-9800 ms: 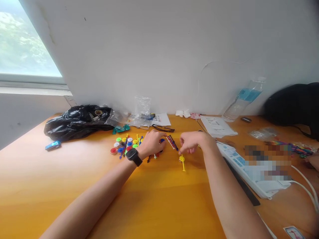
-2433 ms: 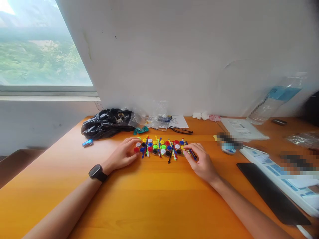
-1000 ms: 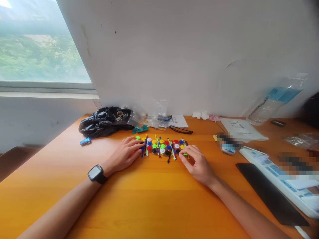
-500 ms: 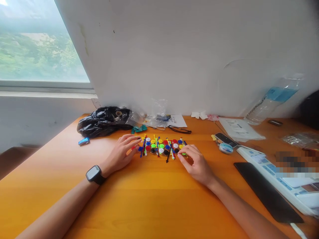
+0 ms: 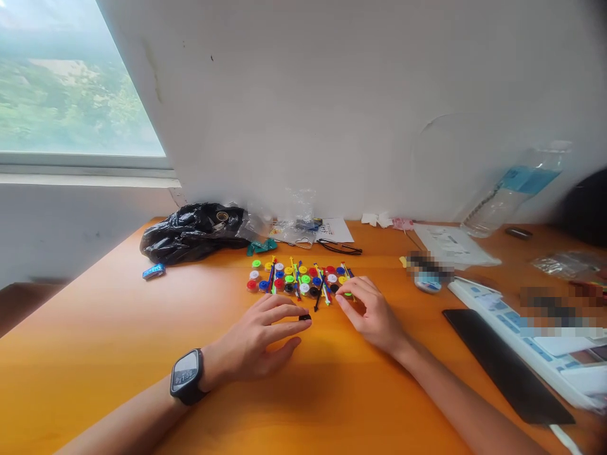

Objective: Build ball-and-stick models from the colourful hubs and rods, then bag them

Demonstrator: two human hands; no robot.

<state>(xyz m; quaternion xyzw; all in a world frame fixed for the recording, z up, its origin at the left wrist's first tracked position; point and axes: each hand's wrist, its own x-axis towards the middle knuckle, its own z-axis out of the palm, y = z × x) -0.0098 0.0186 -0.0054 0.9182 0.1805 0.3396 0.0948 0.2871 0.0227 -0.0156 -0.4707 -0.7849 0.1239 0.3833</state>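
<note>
Black disc [image 5: 305,318] pinched by left hand [image 5: 263,335], right hand [image 5: 372,313] near discs [image 5: 306,279], its grip unclear

Smooth, glossy wood worktop [image 5: 332,398]; shiny plastic discs [image 5: 305,288] toward its far edge; crinkled, glossy black plastic bag [image 5: 184,239] near its far left corner; matt white paper [image 5: 340,231] along that edge.

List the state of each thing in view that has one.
Left hand: extended, black piece held at fingertips
Right hand: fingers curled, grip unclear
Discs: set out in rows
Sticks: lying among the rows
Watch: on wrist, screen lit
Black bag: crumpled
Bottle: label on, fill level unclear
</note>
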